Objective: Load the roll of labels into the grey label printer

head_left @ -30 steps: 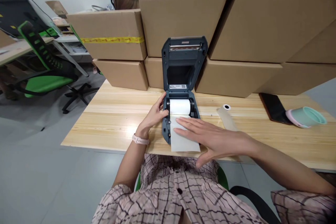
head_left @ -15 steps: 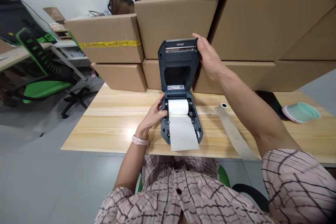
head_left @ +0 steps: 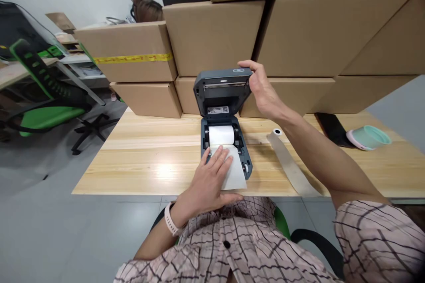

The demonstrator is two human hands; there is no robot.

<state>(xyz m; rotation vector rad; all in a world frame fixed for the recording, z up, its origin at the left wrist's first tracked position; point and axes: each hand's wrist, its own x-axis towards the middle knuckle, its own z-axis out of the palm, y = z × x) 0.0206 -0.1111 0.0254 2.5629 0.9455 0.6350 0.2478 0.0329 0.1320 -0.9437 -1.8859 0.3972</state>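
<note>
A dark grey label printer (head_left: pixel 245 159) stands on the wooden table with its lid (head_left: pixel 223 77) tilted partway up on the rear hinge. Inside lies a white label roll (head_left: pixel 221 135), and its paper strip (head_left: pixel 235 177) runs forward over the printer's front edge. My left hand (head_left: pixel 214 177) rests flat on that strip, fingers stretched out and thumb apart. At the lid's upper right corner, my right hand (head_left: pixel 262 88) grips the edge between thumb and fingers. To the right of the printer, a small paper roll (head_left: pixel 277 132) has its strip unrolled toward the table's front edge.
Stacked cardboard boxes (head_left: pixel 212 40) line the back of the table (head_left: pixel 139 154). A black phone-like slab (head_left: pixel 334 129) and a mint-green cup (head_left: pixel 368 137) lie at the right. A green chair (head_left: pixel 53 115) stands on the left; a person's head (head_left: pixel 146 9) shows behind the boxes.
The lid has come forward and down with my right hand on it. My left hand has left the printer's left side and now lies on the paper strip.
</note>
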